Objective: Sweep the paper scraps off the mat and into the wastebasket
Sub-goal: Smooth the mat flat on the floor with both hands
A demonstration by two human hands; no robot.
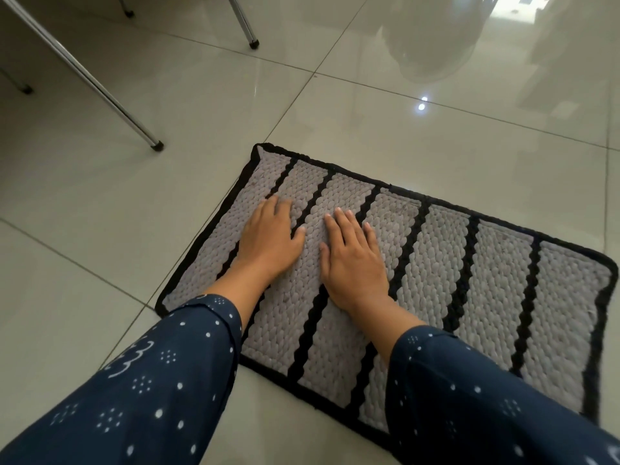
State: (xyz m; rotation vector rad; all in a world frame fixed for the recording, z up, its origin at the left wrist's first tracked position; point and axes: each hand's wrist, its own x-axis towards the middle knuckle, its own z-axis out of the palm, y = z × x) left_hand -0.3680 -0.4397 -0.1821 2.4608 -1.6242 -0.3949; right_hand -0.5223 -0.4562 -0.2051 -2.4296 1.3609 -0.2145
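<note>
A grey woven mat (496, 280) with black stripes and a black border lies on the tiled floor. My left hand (268, 234) rests palm down on the mat's left part, fingers spread and pointing away from me. My right hand (352, 260) lies flat beside it, a little to the right, also palm down. Neither hand holds anything. No paper scraps show on the mat, and no wastebasket is in view.
Glossy pale floor tiles (117, 203) surround the mat. Chrome furniture legs with black feet stand at the upper left: one foot (157, 145) near the mat's far left corner, another foot (254, 45) farther back. My dark blue patterned sleeves cover the lower frame.
</note>
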